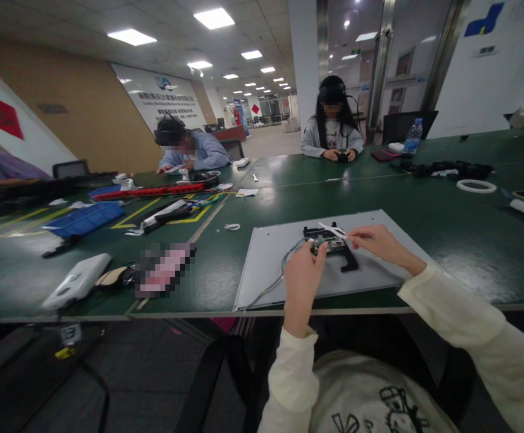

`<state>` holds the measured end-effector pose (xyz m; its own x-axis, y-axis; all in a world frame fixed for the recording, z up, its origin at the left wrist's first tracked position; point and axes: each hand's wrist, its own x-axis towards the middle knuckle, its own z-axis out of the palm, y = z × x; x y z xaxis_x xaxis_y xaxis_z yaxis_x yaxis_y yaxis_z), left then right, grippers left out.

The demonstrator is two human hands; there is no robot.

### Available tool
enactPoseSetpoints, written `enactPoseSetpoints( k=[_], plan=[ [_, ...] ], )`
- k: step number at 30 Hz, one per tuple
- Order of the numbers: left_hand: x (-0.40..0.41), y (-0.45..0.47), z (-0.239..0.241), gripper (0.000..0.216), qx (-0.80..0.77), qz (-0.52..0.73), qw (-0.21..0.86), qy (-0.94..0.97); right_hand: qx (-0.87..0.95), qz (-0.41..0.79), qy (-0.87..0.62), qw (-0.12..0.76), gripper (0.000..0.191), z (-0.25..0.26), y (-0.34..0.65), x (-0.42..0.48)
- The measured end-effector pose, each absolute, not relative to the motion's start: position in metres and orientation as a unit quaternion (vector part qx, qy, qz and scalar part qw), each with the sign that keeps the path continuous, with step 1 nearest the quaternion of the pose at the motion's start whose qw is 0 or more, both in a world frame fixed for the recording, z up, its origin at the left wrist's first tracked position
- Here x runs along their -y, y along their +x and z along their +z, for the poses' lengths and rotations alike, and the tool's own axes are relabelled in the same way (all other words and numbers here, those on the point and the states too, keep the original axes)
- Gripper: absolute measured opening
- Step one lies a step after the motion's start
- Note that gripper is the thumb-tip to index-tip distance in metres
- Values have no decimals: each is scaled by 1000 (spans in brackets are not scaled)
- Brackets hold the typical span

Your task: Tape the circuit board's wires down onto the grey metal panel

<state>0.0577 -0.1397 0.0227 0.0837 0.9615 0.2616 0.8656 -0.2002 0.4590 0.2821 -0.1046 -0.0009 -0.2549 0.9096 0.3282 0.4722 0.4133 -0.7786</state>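
Note:
A grey flat panel (271,264) lies face down at the near edge of the green table (424,210). On it sits a black bracket (347,261) with a small green circuit board (325,242). My left hand (302,282) pinches the board's left end, where a grey cable (284,264) comes out. To the right, my right hand (376,240) grips a thin white strip (334,230) that reaches over the board.
A white device (76,279) and a pink blurred item (165,269) lie at near left; blue tray (85,219) and red bar (153,191) beyond. A tape ring (476,186), black items (446,168) and a water bottle (413,138) at right. Two people sit across.

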Motion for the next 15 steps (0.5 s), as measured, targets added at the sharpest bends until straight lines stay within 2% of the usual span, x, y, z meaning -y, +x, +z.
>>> enactPoseSetpoints(
  k=[6,11,15],
  plan=[
    [140,32,10,57,-623,197,-18,757,649,256,-511,502,40,-2,288,97],
    [143,39,-5,59,-554,157,-42,816,631,295,-499,516,40,-5,290,94],
    [140,44,-7,52,-553,142,-39,820,624,320,-498,511,38,-9,288,93]
  ],
)
